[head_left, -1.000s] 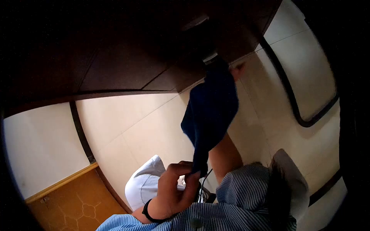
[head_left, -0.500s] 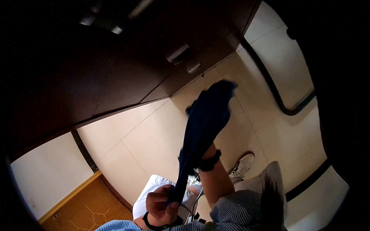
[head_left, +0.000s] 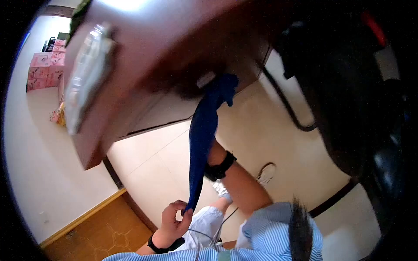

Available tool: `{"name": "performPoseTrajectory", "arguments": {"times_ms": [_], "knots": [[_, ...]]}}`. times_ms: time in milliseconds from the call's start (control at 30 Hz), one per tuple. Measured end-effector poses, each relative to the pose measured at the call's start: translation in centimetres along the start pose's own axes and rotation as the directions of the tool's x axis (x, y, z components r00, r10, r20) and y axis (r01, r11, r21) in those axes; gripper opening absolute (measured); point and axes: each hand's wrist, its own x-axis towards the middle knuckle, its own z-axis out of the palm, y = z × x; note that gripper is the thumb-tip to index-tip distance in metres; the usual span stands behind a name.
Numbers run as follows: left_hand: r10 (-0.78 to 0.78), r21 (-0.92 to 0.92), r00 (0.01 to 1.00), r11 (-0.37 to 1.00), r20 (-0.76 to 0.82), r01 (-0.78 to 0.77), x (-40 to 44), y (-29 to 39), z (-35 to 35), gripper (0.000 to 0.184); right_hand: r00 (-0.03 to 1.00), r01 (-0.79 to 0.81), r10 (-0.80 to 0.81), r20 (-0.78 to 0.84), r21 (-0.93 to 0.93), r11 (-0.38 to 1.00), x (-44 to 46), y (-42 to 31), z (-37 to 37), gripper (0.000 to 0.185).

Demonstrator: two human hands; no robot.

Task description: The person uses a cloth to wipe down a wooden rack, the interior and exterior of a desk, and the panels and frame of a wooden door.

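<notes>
A long dark blue stretchy cloth (head_left: 202, 126), its exact kind unclear, stretches between my hands. My left hand (head_left: 176, 219) is closed, pinching the narrow lower end between thumb and fingers. My right hand (head_left: 215, 152) is mostly hidden by the cloth; only the part near the wrist shows. I cannot see whether it is inside the cloth or behind it. At the far end the cloth is wider, with a small piece sticking out. Black bands are on both wrists, the right one (head_left: 222, 166) just below the cloth.
A dark reddish desk (head_left: 143, 56) stands ahead, with a shiny plastic-wrapped package (head_left: 89, 78) on it. Several pink boxes (head_left: 45, 69) are stacked at the far left. A black chair (head_left: 348, 91) is at the right. A thin cable (head_left: 226, 219) runs near my lap.
The view has swung up, bringing the desk top, package and pink boxes into sight. The cloth now hangs more upright and further left, looking narrower. My left hand still pinches its lower end.
</notes>
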Motion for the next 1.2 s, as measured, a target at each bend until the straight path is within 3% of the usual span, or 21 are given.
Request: {"name": "performPoseTrajectory", "arguments": {"times_ms": [133,200,267,300,367,400,433,467,500,567,633,700,733,767,800,833,900,1000,1100,1133,1200], "knots": [[0.063,0.011,0.996,0.998,0.065,-0.064,-0.3,7.4,-2.6,0.017,0.967,-0.255,0.239,0.093,0.255,0.932,-1.4,-4.5,-7.1,0.049],[0.049,0.029,0.995,0.998,0.091,-0.052,-0.6,10.8,-4.4,0.015,0.999,-0.045,0.046,0.026,-0.038,0.998,-1.4,-12.8,-11.4,0.037],[0.093,0.103,0.994,0.990,0.051,-0.098,-0.9,13.7,-6.4,0.015,0.996,-0.048,0.052,-0.066,0.052,0.998,-3.7,-21.1,-14.2,0.028],[0.106,0.138,0.994,0.984,0.030,-0.109,-1.1,15.4,-7.5,0.016,0.936,-0.310,0.353,0.002,0.482,0.820,-6.1,-23.2,-15.1,0.026],[0.144,0.257,0.987,0.959,-0.073,-0.121,-1.7,18.6,-9.9,0.015,0.894,-0.402,0.430,0.127,0.650,0.644,-8.2,-26.6,-16.9,0.030],[0.287,0.328,0.944,0.918,-0.163,-0.223,-1.6,18.1,-10.1,0.013,0.857,-0.461,0.473,0.205,0.715,0.525,-8.8,-27.7,-17.9,0.031],[0.426,0.408,0.872,0.860,-0.240,-0.308,-1.5,17.6,-11.1,0.012,0.838,-0.531,0.491,0.240,0.566,0.630,-8.7,-30.5,-18.4,0.031],[0.095,0.101,0.963,0.992,-0.252,-0.072,-2.7,18.3,-12.8,0.012,0.816,-0.578,0.513,0.266,0.397,0.713,-9.2,-33.9,-18.8,0.030],[-0.235,-0.211,0.962,0.956,-0.140,0.203,-4.2,18.7,-13.9,0.013,0.788,-0.609,0.550,0.278,0.213,0.764,-10.5,-36.7,-19.5,0.029],[-0.222,-0.394,0.955,0.910,-0.198,0.130,-5.7,17.4,-15.9,0.016,0.801,-0.489,0.486,0.349,-0.087,0.868,-11.7,-35.5,-20.7,0.032],[-0.159,-0.359,0.945,0.932,-0.287,0.048,-6.6,17.1,-18.0,0.015,0.762,-0.539,0.577,0.295,-0.205,0.817,-12.1,-45.2,-18.3,0.033],[-0.027,-0.146,0.918,0.989,-0.397,-0.034,-8.8,17.9,-20.2,0.015,0.717,-0.450,0.540,0.440,-0.299,0.841,-12.2,-44.2,-18.2,0.034],[0.011,-0.073,0.897,0.996,-0.442,-0.048,-10.0,18.0,-21.3,0.015,0.672,-0.402,0.524,0.524,-0.336,0.852,-12.6,-44.0,-17.3,0.035],[-0.017,-0.100,0.890,0.994,-0.456,-0.033,-11.4,18.5,-22.5,0.016,0.726,-0.341,0.360,0.586,-0.148,0.928,-13.7,-44.9,-15.6,0.037],[0.138,0.065,0.845,0.990,-0.517,-0.122,-13.1,18.3,-23.9,0.016,0.694,-0.349,0.356,0.626,-0.139,0.927,-14.3,-46.4,-13.7,0.038],[0.108,0.041,0.834,0.994,-0.541,-0.102,-15.3,18.8,-24.9,0.016,0.662,-0.364,0.351,0.663,-0.125,0.923,-14.8,-47.9,-12.4,0.039],[0.106,0.017,0.782,0.992,-0.614,-0.121,-20.5,19.7,-27.7,0.015,0.767,-0.334,0.294,0.570,-0.037,0.942,-17.5,-50.9,-8.8,0.043],[0.059,-0.039,0.718,0.992,-0.693,-0.118,-27.2,17.3,-31.8,0.015,0.780,-0.361,0.216,0.587,0.140,0.922,-20.1,-53.7,-2.2,0.047],[0.039,-0.023,0.637,0.996,-0.770,-0.088,-30.2,15.0,-32.1,0.015,0.532,-0.299,0.261,0.806,-0.109,0.948,-15.4,-46.5,1.9,0.042],[-0.010,-0.056,0.606,0.997,-0.795,-0.057,-32.4,14.4,-32.8,0.016,0.510,-0.141,0.227,0.830,-0.180,0.974,-19.1,-52.9,5.1,0.042],[-0.088,-0.089,0.522,0.996,-0.848,0.023,-34.6,13.3,-32.8,0.017,0.345,0.073,0.219,0.913,-0.259,0.963,-20.0,-52.8,8.4,0.036]]}}
